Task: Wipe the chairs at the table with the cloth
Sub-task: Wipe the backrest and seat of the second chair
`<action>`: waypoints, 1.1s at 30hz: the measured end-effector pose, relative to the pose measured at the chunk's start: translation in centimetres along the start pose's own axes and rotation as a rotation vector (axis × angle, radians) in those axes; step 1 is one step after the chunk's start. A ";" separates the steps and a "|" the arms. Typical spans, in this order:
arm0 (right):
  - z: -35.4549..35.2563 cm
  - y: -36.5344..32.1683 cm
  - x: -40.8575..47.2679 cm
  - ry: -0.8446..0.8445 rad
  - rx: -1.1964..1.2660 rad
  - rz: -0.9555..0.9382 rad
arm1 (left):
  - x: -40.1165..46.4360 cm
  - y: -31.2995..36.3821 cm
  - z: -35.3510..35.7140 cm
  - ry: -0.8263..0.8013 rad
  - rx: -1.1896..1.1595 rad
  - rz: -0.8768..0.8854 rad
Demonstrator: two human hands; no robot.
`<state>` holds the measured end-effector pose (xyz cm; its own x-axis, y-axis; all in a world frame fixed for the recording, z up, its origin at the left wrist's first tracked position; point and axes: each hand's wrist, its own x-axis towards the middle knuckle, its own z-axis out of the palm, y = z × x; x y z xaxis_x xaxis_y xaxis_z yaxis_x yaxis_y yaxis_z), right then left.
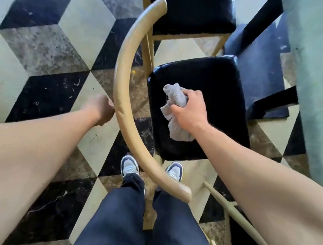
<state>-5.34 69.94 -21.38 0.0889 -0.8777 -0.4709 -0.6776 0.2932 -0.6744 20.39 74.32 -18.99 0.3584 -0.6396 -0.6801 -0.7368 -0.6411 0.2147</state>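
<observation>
Two bare forearms reaching forward and down from the lower corners. Left hand [100,109] blurred, at the outer side of a curved wooden rail, fingers hidden, grip unclear. Right hand [190,110] knuckles up, fingers and thumb curled tight round a bunched grey cloth [174,111]. Below, legs in dark trousers, feet in pale sneakers.
</observation>
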 end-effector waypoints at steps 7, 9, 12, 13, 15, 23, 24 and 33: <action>-1.3 -7.7 -1.6 0.051 0.076 -0.115 | -3.0 1.6 -6.9 0.310 0.144 0.129; -1.4 -8.1 -2.0 0.064 0.099 -0.075 | -3.6 3.3 -7.3 0.369 0.142 0.189; -2.8 -7.2 -3.1 0.081 0.105 -0.002 | -4.7 7.0 -7.0 0.378 0.117 0.307; -3.2 -6.7 -3.4 0.073 0.102 0.021 | -5.0 8.0 -6.7 0.380 0.126 0.347; -4.3 -4.9 -4.0 0.085 0.125 0.080 | -5.5 10.4 -5.3 0.384 0.196 0.463; -7.4 5.3 -6.0 0.210 0.319 0.411 | -5.9 19.5 4.9 0.131 0.612 0.666; -7.4 6.8 -6.3 0.220 0.347 0.463 | -6.1 20.4 6.2 0.096 0.619 0.680; -1.6 16.4 -7.2 0.416 0.721 1.154 | -2.7 23.7 16.2 -0.115 0.835 0.801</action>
<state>-18.26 80.45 -28.17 -0.5522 -0.0260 -0.8333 0.3040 0.9244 -0.2303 -7.30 67.74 -23.38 -0.4038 -0.6655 -0.6277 -0.8930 0.4359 0.1124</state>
